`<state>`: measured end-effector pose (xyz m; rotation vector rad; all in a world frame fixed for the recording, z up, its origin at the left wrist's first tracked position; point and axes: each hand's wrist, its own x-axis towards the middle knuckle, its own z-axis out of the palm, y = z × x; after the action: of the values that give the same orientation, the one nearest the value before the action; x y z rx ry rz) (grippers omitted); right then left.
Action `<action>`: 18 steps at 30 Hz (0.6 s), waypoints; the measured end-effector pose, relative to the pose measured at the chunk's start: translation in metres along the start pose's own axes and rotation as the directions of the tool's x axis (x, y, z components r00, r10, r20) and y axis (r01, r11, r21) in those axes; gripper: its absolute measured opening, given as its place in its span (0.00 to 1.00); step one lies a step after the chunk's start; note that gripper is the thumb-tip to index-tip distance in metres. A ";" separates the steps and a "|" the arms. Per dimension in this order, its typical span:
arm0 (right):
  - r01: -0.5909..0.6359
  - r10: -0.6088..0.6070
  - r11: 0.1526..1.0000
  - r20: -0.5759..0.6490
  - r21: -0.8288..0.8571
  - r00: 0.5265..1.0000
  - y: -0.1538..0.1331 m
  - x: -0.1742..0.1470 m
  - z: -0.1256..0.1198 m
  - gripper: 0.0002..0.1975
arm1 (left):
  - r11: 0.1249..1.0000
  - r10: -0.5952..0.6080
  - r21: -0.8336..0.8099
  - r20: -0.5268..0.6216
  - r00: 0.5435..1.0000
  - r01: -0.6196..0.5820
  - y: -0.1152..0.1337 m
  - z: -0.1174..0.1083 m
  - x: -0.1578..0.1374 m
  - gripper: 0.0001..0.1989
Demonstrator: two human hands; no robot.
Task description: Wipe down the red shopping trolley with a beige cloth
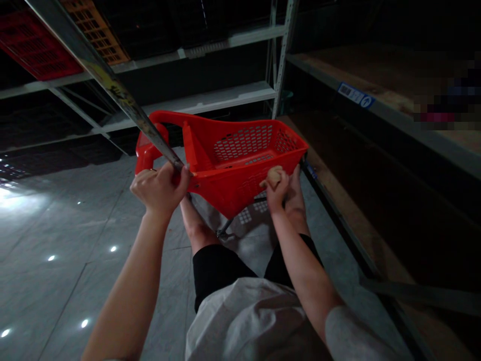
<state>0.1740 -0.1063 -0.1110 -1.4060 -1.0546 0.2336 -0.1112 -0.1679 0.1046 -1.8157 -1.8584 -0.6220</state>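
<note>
My left hand (161, 186) is closed around the lower end of a long, worn metal pole (124, 100), which slants up to the top left corner. Beside this hand stands a red plastic shopping cart (225, 188) with perforated basket walls, its handle end on the left. My right hand (277, 186), at the cart's near side wall, has its fingers closed on a small tan, rounded object (274, 175). What kind of thing it is cannot be made out. My legs are close to the cart's near side. Its basket interior shows no goods.
Metal shelving (225, 100) stands behind the cart, with a red crate (33, 45) and an orange crate (93, 30) at upper left. Along the right runs a wooden shelf (338, 65) with a blue label (355, 95) on its edge. Grey tiled floor (93, 225) lies below.
</note>
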 end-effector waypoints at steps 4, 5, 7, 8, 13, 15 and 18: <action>-0.053 0.013 0.982 0.216 0.183 0.976 -0.078 -0.093 0.042 0.14 | 1.000 -0.011 0.018 -0.004 1.000 0.011 0.003 0.002 0.002 0.24; -0.053 -0.008 0.974 0.270 0.218 0.963 -0.094 -0.108 0.048 0.12 | 1.000 -0.014 0.022 0.006 1.000 0.014 0.003 0.002 0.002 0.24; -0.073 -0.010 0.962 0.302 0.262 0.953 -0.115 -0.120 0.054 0.10 | 1.000 -0.023 0.021 0.023 0.999 0.023 0.000 0.002 0.003 0.24; -0.080 -0.006 0.958 0.298 0.276 0.954 -0.122 -0.119 0.054 0.10 | 0.999 -0.029 0.017 0.026 0.999 0.028 -0.002 0.002 0.003 0.24; -0.036 -0.025 0.941 0.175 0.336 0.984 -0.144 -0.080 0.045 0.06 | 0.999 -0.044 -0.006 0.005 0.999 0.044 -0.014 0.003 -0.003 0.25; 0.048 -0.120 0.939 0.193 0.340 0.974 -0.145 -0.069 0.041 0.05 | 0.999 -0.033 -0.007 -0.006 0.999 0.033 -0.019 0.002 -0.006 0.25; 0.116 -0.173 0.958 0.207 0.264 0.963 -0.122 -0.048 0.029 0.08 | 1.000 -0.020 -0.007 -0.012 1.000 0.020 -0.025 0.000 -0.009 0.25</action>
<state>0.0734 -0.1470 -0.0319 -1.0864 -1.2655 0.4136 -0.1362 -0.1755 0.0997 -1.7964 -1.8711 -0.6455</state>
